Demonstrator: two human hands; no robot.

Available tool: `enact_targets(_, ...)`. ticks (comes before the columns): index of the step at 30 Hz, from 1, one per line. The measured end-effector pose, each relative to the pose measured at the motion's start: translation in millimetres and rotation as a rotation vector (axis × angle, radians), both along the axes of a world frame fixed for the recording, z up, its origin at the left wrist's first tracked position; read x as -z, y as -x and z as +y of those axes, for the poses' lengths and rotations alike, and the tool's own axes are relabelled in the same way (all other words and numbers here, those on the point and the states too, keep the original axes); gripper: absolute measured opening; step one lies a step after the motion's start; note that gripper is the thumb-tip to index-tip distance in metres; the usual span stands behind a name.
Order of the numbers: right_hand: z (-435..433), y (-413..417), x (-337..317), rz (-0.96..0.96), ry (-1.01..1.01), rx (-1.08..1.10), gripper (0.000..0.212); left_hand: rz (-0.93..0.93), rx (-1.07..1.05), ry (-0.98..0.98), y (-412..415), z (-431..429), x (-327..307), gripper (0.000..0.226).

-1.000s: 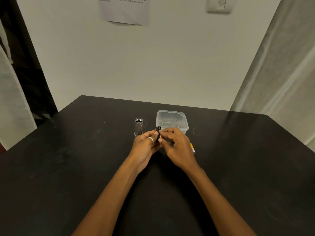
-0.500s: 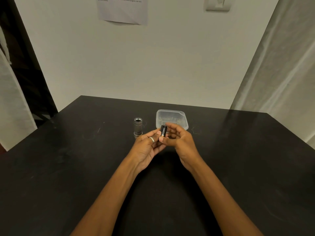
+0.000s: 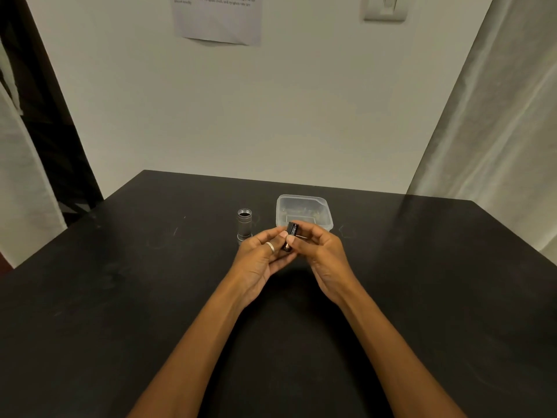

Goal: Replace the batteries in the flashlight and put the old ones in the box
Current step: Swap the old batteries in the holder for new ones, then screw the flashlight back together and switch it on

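A small black cylindrical battery holder is pinched between the fingertips of both hands, tilted, just above the table. My left hand, wearing a ring, grips its lower end. My right hand grips it from the right side. The silver flashlight body stands upright and open-topped on the black table, just beyond my left hand. A clear plastic box without a lid sits right behind my hands; some small things lie inside, too faint to tell what.
A white wall rises behind the table's far edge, with a paper notice and a switch plate. A curtain hangs at the right, and a dark gap opens at the left.
My right hand has turned palm-up and the black holder now shows between the fingertips. A small yellow-tipped battery seen right of my right hand one second ago is no longer visible.
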State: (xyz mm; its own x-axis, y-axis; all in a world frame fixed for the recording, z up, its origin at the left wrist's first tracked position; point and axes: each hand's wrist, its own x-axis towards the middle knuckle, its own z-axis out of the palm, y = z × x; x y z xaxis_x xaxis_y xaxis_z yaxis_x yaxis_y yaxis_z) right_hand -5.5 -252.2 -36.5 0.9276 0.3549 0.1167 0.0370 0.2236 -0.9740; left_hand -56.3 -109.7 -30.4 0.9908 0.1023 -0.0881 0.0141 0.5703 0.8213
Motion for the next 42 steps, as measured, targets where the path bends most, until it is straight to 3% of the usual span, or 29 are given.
enact_targets(6,-4.1,0.8,-3.5,-0.041,0.019,0.064,0.038,-0.108,-0.208,-0.457,2.6,-2.6,3.7,0.020)
enact_targets(11,-7.5,4.1,-10.8,-0.121,0.043,0.160,0.039,-0.337,-0.690,-1.245,7.3,0.4,12.4,0.020)
enact_targets(13,-6.9,4.9,-10.8,-0.159,0.060,0.190,0.042,-0.357,-0.858,-1.379,8.6,1.3,10.9,0.021)
enact_targets(18,-5.1,3.3,-8.9,-0.206,0.134,0.237,0.048,-0.219,-0.974,-1.362,6.2,8.2,10.0,0.049)
enact_targets(24,-5.2,2.8,-7.6,-0.168,0.075,0.255,0.042,-0.014,-0.827,-1.328,-5.2,18.3,18.0,0.082)
enact_targets(27,-7.3,1.7,-7.2,-0.084,-0.021,0.244,0.034,0.050,-0.764,-1.318,-7.8,20.4,18.8,0.076)
enact_targets(34,-10.0,-2.5,-11.9,0.349,-0.513,0.166,0.025,0.113,-0.620,-1.247,-14.1,26.1,24.6,0.043)
enact_targets(38,-13.4,-2.4,-13.9,0.491,-0.638,0.144,0.028,-0.021,-0.688,-1.325,-12.8,25.6,27.2,0.026)
enact_targets(42,-13.7,-3.0,-13.9,0.517,-0.640,0.136,0.030,-0.184,-0.703,-1.495,-9.5,22.0,30.2,0.031)
